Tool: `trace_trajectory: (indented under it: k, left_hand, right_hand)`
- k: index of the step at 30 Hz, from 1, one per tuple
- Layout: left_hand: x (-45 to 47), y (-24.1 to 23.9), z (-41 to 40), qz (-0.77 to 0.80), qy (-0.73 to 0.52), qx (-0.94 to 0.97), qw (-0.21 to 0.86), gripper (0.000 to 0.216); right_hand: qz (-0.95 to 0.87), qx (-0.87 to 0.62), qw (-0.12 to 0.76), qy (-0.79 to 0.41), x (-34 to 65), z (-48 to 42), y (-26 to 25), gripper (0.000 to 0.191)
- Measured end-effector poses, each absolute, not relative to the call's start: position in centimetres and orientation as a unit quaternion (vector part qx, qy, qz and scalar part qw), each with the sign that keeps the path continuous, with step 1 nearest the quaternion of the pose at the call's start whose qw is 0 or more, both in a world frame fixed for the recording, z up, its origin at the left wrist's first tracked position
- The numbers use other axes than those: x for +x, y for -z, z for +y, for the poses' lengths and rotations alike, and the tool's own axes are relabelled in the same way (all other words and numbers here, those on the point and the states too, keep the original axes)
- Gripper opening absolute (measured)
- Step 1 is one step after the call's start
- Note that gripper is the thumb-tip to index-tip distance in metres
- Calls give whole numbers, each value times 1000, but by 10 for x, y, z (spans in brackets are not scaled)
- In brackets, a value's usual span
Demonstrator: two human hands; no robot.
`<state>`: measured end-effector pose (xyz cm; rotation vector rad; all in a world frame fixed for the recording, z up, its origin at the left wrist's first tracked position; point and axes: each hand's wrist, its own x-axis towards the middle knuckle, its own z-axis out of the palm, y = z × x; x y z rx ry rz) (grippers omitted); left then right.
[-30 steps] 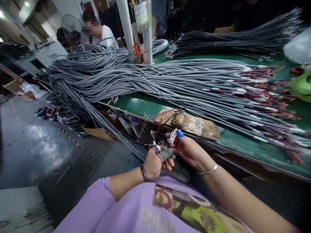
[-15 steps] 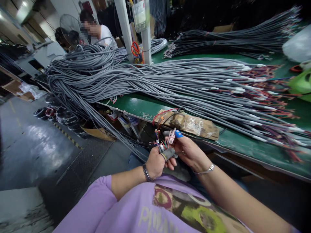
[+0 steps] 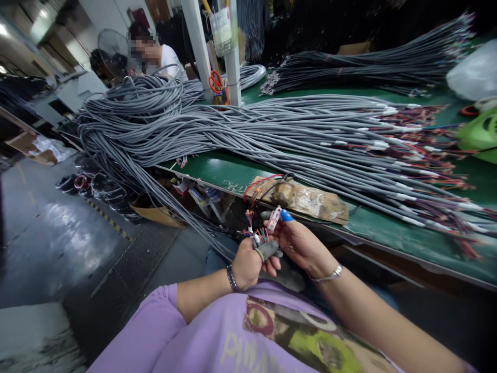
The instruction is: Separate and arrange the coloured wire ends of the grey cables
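My left hand point(image 3: 250, 263) is closed around grey cable ends, grey covers on some of its fingers. Fanned colored wires point(image 3: 263, 234) stick up from its grip, and another wire bunch point(image 3: 249, 218) rises just beyond. Close on the right, my right hand point(image 3: 305, 244) pinches a small pale pink plastic piece point(image 3: 274, 219) with dark marks or holes, its kind unclear. A blue cover point(image 3: 286, 215) sits on one digit of that hand and a grey one on another. The pink piece stands above the fanned wires, apart from them.
Long grey cables point(image 3: 233, 132) with stripped colored ends lie along the green table point(image 3: 217, 173). A taped cardboard piece point(image 3: 310, 199) rests at its near edge. Black cables point(image 3: 349, 67) lie at the back. Beyond the white post point(image 3: 200, 46) is a person point(image 3: 171, 61).
The pink piece has turned slightly more upright in my right fingers. My left hand keeps its hold on the cable ends. The view has shifted a little.
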<state>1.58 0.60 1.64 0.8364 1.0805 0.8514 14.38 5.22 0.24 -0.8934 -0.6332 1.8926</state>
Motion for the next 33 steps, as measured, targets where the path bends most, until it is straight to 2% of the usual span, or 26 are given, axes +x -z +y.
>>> trace_trajectory:
  k: [5,10,15,22,28,33]
  left_hand:
    - [11,-13,4,473,-378,376,701,50]
    - [6,-10,2,475,-354,386,707,50]
    - [4,-11,1,470,-339,408,705,49]
    - [-1,-5,-1,490,-367,408,677,53]
    - [-2,-3,-4,479,-398,411,666,52]
    - [3,-8,-1,472,-435,410,649,49]
  right_hand:
    - [-262,-343,422,-797,151,47,-4,41]
    - [-343,-310,354,-813,156,38,-14,31]
    - [-377,-301,305,-821,152,35,-21,32]
    - [-400,-389,374,-740,153,38,-9,33]
    - [-275,-373,413,-784,158,46,1,26]
    - [-284,-344,403,-799,153,53,-10,36]
